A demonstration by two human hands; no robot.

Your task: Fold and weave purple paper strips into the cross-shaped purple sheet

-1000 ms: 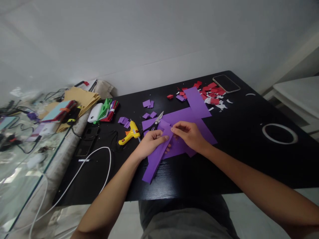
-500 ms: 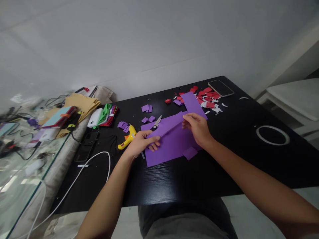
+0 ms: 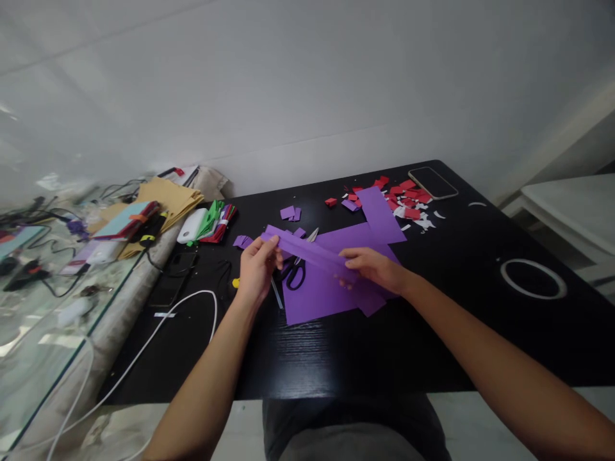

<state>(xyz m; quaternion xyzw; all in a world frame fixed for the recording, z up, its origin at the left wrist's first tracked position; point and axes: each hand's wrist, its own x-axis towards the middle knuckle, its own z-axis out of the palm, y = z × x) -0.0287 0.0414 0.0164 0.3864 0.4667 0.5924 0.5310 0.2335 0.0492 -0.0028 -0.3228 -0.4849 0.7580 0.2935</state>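
Observation:
Between my hands a strip of purple paper (image 3: 310, 250) with a lengthwise crease is held up, slanting down to the right. My left hand (image 3: 258, 264) pinches its left end between thumb and fingers. At the right end my right hand (image 3: 377, 267) grips it, with some fingers behind the paper. Below lies a large purple sheet (image 3: 310, 302) on the black table. Scissors with black handles (image 3: 296, 275) rest partly on that sheet, blades pointing away. A yellow glue gun (image 3: 235, 282) is mostly hidden by my left hand.
Another purple piece (image 3: 382, 214) lies at the back of the sheet, near red and white paper scraps (image 3: 408, 198) and a phone (image 3: 433, 183). A white ring (image 3: 533, 278) lies right. Left are bundled coloured strips (image 3: 211, 221), a white cable (image 3: 192, 296) and a cluttered glass surface (image 3: 96, 314).
The strip has turned from edge-on to showing its creased face, its left end raised. My left hand has moved up and left, my right hand lower, and the scissors' handles have come into view.

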